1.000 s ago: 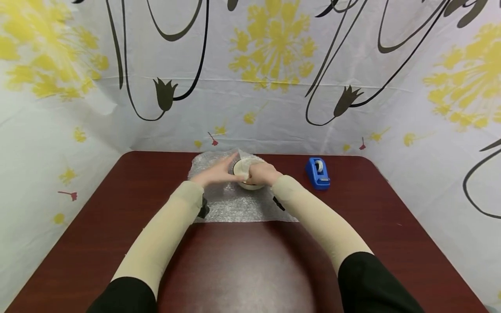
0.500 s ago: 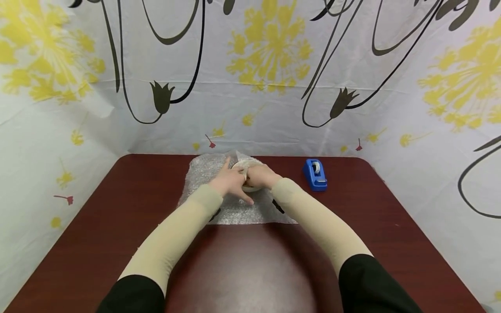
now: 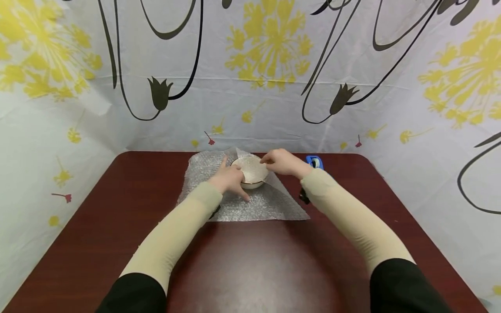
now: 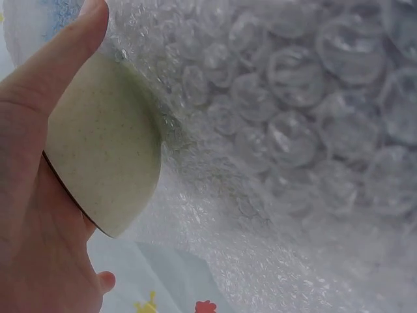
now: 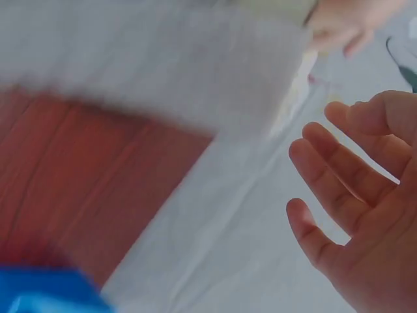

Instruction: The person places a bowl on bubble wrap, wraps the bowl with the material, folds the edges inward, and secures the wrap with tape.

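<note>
A cream bowl (image 3: 254, 185) with a dark rim stands on a sheet of bubble wrap (image 3: 250, 211); a pale, crinkled layer shows over its inside. My left hand (image 3: 228, 179) rests on the bowl's left side with fingers spread; in the left wrist view, its thumb lies along the outside of the bowl (image 4: 107, 137) beside the bubble wrap (image 4: 293, 111). My right hand (image 3: 285, 162) is above the bowl's right rim. The right wrist view shows this hand (image 5: 365, 195) with loosely bent fingers and nothing visible between them, below a blurred edge of wrap (image 5: 163, 72).
A blue tape dispenser (image 3: 314, 161) stands behind my right forearm, which partly hides it. The dark red table (image 3: 98, 217) ends at a patterned cloth (image 3: 250, 104) behind and at both sides.
My right hand has lifted out from over the bowl and moved right. My left hand has turned, its thumb now pointing towards the table's front.
</note>
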A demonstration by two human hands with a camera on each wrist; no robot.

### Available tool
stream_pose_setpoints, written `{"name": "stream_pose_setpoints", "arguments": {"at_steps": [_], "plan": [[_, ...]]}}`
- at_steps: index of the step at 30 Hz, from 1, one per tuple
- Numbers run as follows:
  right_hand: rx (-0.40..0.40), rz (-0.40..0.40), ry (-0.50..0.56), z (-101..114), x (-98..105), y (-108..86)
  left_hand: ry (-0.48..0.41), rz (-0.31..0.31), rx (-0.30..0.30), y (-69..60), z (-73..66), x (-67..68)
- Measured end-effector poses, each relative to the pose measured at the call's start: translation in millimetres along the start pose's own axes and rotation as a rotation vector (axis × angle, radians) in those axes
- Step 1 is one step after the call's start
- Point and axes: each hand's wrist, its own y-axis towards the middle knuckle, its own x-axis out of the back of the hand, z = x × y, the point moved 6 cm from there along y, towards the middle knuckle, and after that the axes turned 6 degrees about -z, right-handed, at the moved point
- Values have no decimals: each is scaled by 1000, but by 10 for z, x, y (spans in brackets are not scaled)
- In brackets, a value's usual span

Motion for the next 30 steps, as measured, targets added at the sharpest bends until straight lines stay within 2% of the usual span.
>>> {"name": "stream_pose_setpoints", "arguments": {"at_steps": [3, 6, 10, 13, 17, 21, 25, 30], "plan": [[4, -29, -44, -197, 82, -215, 1, -5, -3, -8, 1, -3], [57, -49, -151, -381, 46, -441, 4, -2, -1, -11, 8, -14], [227, -72, -323, -505, -121, -689, 10, 2, -2, -6, 10, -27], [358, -101, -393, -508, -253, -801, 11, -3, -3, 2, 6, -29], [467, -151, -433, -438, -372, -834, 23, -6, 8, 21, 14, -31], [524, -187, -454, -351, -449, -819, 21, 4, 13, 15, 12, -23], [538, -215, -441, -287, -484, -807, 6, 16, 13, -13, 0, -14], [492, -254, -337, -239, -448, -767, 8, 27, 11, -34, -13, -9]]}}
